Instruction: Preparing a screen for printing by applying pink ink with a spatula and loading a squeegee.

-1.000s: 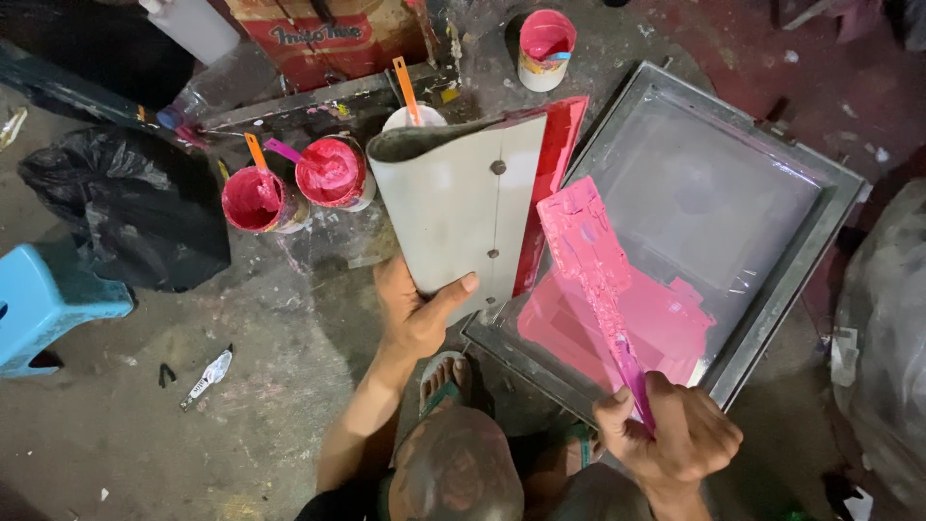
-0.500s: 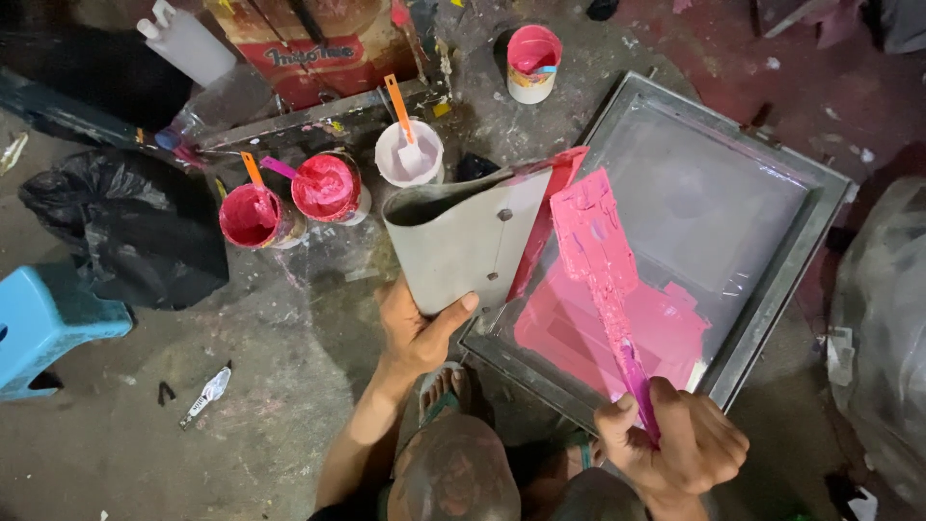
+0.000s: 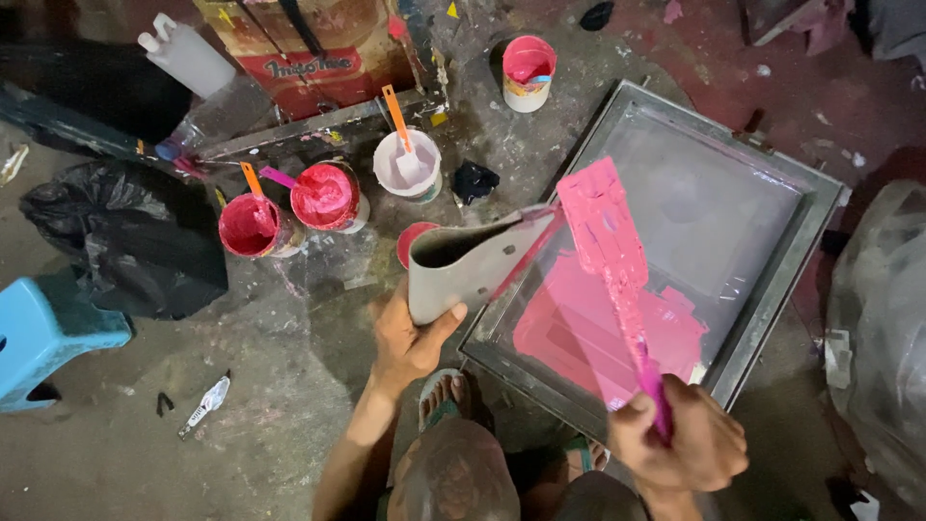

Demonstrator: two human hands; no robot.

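1. The left hand pinches a curled grey sheet by its lower edge, thumb on top, beside the screen frame. The sheet could sag onto the wet pink ink and smear.
2. The right hand is fisted around a pink-coated scraper held over the screen. Ink could drip.
3. Open paint cups stand near the sheet; a swing could tip them.

A screen-printing workshop, worked at floor level: a metal-framed printing screen smeared with pink ink lies on stained concrete floor. Open paint tubs (stirring sticks inside) stand near the screen's left edge.
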